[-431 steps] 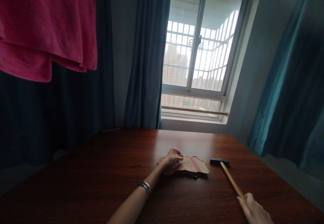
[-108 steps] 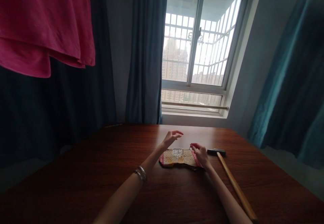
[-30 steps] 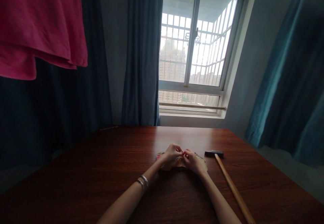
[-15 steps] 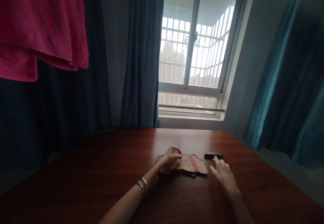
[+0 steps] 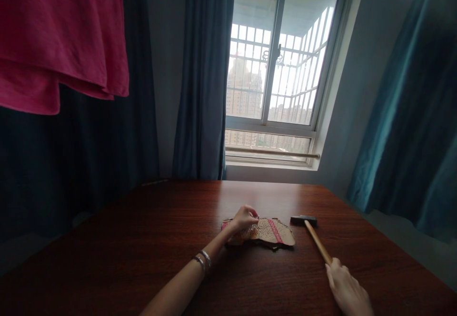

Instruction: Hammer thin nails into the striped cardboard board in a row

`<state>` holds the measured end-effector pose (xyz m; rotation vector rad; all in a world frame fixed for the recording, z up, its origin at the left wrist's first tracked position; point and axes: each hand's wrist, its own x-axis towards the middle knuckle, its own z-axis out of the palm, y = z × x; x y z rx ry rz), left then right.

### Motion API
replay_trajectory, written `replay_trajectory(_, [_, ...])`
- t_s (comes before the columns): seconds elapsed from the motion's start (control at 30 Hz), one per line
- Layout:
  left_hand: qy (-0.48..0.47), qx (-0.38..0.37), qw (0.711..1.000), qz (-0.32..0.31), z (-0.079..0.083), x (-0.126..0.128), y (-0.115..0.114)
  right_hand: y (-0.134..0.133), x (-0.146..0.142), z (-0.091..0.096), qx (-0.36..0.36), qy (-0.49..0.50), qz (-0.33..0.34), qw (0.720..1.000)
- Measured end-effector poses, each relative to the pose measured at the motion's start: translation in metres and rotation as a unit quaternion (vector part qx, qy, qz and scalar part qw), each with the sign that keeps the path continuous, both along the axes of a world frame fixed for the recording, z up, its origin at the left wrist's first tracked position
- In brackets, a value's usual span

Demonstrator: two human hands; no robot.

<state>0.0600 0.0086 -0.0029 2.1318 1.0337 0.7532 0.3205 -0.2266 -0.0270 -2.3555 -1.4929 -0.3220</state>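
Observation:
My left hand (image 5: 244,217) is pinched closed over a flat piece of cardboard (image 5: 285,236); what its fingertips hold is too small to make out. The cardboard is tan and dotted with many small dark holes or specks, with pink-red strips across it and a ragged edge. To its right lies a hammer (image 5: 317,242) with a black head and a wooden handle, its head resting on the table. My right hand (image 5: 347,285) is closed around the lower end of that handle, near the front of the table.
The brown wooden table (image 5: 160,259) reaches back to the wall below a barred window (image 5: 271,87). Blue curtains (image 5: 200,78) hang on both sides. A pink cloth (image 5: 64,44) hangs at the upper left.
My right hand has moved from beside the hammer's head down toward me and closed on the end of the handle. The left hand stays over the cardboard.

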Motion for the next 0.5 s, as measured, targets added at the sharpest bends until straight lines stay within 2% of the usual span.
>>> replay_trajectory(0.07, [0.005,0.003,1.0,0.003,-0.001,0.0,0.001,0.002,0.008,0.008,0.005,0.137,0.031,0.99])
replay_trajectory(0.13, [0.006,0.012,1.0,0.006,-0.002,0.0,0.001,0.004,0.009,0.018,0.023,0.264,0.069,0.962])
replay_trajectory(0.2, [0.005,0.021,1.0,0.004,-0.002,0.001,0.002,0.004,0.0,0.028,0.052,0.377,0.105,0.919])
replay_trajectory(0.27, [0.007,0.026,1.0,0.004,-0.002,0.001,0.002,0.002,-0.017,0.04,0.066,0.486,0.123,0.863])
replay_trajectory(0.4, [0.007,0.028,1.0,0.005,-0.002,0.001,0.001,-0.007,-0.054,0.069,0.006,0.64,0.16,0.751])
replay_trajectory(0.5, [0.0,0.028,1.0,-0.001,-0.003,0.001,0.001,-0.01,-0.072,0.087,-0.032,0.682,0.186,0.706])
